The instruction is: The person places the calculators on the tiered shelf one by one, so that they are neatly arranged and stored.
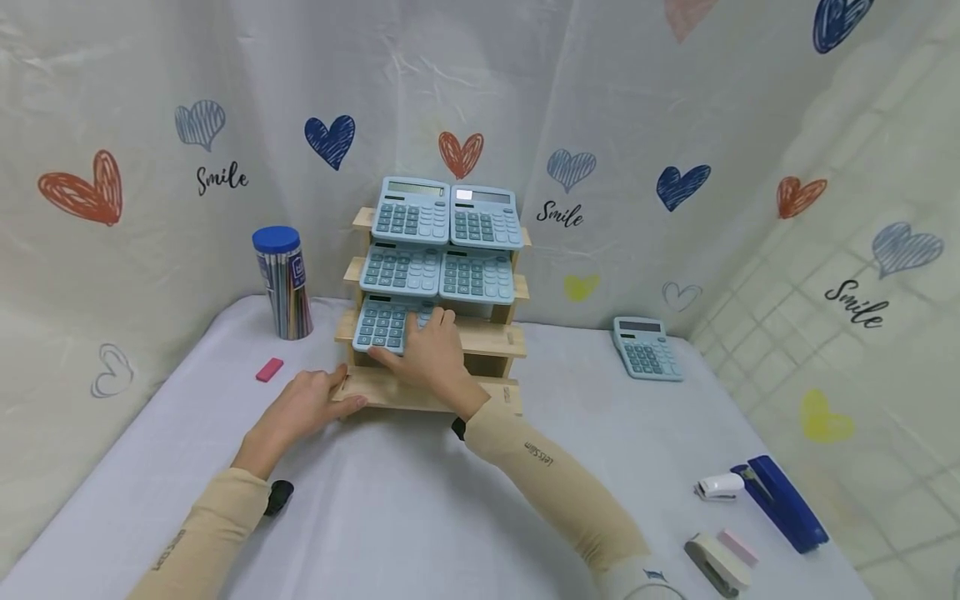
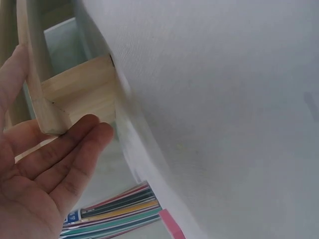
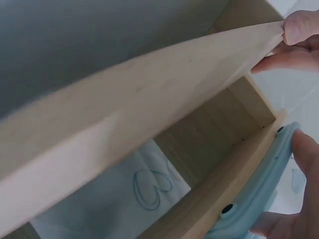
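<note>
A stepped wooden display rack (image 1: 487, 337) stands against the back curtain. My left hand (image 1: 307, 404) grips the left end of its lowest step; in the left wrist view, fingers (image 2: 75, 169) lie against the corner of the wood. On the third step down, at its left side, sits a light blue calculator (image 1: 381, 323). My right hand (image 1: 433, 354) holds this calculator, thumb at its lower edge and fingers over its right part, hiding some keys. Seen from the right wrist, the calculator (image 3: 259, 186) leans on the step's front. Several like calculators (image 1: 408, 212) fill the two upper steps.
Another blue calculator (image 1: 647, 350) lies at the back right. At the left are a blue-lidded tub of pencils (image 1: 287, 287) and a pink eraser (image 1: 269, 369). A blue stapler (image 1: 783, 504), a white stapler (image 1: 718, 486), a cream gadget (image 1: 716, 564) and a pale pink block (image 1: 738, 547) lie front right.
</note>
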A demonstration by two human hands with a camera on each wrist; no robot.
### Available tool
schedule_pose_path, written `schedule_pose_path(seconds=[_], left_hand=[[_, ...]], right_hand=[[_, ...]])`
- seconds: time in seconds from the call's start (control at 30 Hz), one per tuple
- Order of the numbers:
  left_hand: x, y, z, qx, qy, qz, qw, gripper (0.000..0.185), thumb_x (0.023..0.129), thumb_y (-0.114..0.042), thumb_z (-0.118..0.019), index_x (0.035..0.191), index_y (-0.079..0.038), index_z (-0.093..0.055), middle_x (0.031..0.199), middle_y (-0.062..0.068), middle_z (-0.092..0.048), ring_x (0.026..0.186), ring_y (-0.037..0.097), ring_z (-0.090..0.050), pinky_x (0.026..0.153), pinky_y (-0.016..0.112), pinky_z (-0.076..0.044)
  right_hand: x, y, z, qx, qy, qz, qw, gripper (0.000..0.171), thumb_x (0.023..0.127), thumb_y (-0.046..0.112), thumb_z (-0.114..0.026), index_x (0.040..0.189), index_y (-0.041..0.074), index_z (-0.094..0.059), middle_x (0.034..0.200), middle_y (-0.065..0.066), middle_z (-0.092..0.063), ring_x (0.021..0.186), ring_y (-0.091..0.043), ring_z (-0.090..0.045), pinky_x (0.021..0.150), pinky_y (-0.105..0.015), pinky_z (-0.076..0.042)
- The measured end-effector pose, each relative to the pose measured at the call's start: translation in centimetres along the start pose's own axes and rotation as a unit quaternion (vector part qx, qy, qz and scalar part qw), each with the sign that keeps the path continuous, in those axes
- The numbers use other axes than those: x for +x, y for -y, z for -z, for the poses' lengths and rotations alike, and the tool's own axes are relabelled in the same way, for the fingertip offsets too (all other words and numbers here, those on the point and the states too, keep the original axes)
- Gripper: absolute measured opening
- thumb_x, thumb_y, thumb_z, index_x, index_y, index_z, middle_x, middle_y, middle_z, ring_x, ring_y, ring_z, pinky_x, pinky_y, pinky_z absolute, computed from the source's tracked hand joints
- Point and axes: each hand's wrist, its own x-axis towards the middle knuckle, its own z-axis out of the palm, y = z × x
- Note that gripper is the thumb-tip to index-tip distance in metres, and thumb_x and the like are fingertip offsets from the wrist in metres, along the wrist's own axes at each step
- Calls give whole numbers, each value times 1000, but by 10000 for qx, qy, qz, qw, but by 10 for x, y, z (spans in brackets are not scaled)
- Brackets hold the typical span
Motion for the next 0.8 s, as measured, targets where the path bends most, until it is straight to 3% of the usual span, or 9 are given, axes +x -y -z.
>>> schedule_pose_path(seconds=[0.17,0.3,0.37,0.5,0.6,0.7,0.8], left_hand=[[0,0,-1,-36,-1,-43,10000,67,92,-42,-70,135,7,-56,65,-1,-36,68,20,-48,57,29,-34],[1,0,1,9,79,55,10000,71,92,-43,-70,139,8,-53,73,9,-54,72,22,-51,62,32,-39],[1,0,2,37,92,104,9999,74,92,-44,-71,140,8,-51,87,19,-66,75,24,-53,65,34,-42],[-1,0,3,72,68,143,9998,74,91,-44,-71,140,8,-51,106,27,-69,77,24,-54,68,36,-45],[-1,1,3,63,48,155,9998,75,91,-44,-71,140,9,-51,106,27,-68,78,25,-54,67,35,-44],[-1,1,3,-1,75,160,9998,76,91,-46,-71,141,8,-51,105,26,-68,78,25,-54,68,35,-44],[-1,0,3,-41,150,168,9997,78,91,-48,-70,142,8,-50,108,26,-68,80,24,-55,68,34,-44]], right_hand=[[-3,-1,-2,160,-17,-12,9999,99,89,85,-32,151,9,-44,123,-23,-58,108,-30,-46,102,-39,-35],[-15,-21,-7,838,-110,22,9964,91,91,79,-42,145,7,-48,122,-21,-59,109,-31,-45,103,-40,-34],[-23,-36,-11,1061,-178,29,9942,84,91,76,-46,137,6,-52,123,-20,-58,112,-33,-45,104,-42,-34],[-39,-73,-18,1322,-211,-163,9909,71,93,70,-52,122,6,-58,126,-21,-54,116,-36,-42,102,-44,-35],[-48,-106,-21,1703,-217,-379,9844,64,95,62,-55,117,2,-62,127,-26,-53,114,-40,-40,97,-48,-37],[-55,-146,-22,2197,-75,-655,9733,64,99,55,-52,125,-3,-62,134,-32,-52,123,-48,-41,102,-56,-37],[-59,-193,-26,2472,183,-1093,9626,70,103,53,-45,141,-5,-51,146,-35,-43,138,-54,-34,112,-64,-31]])
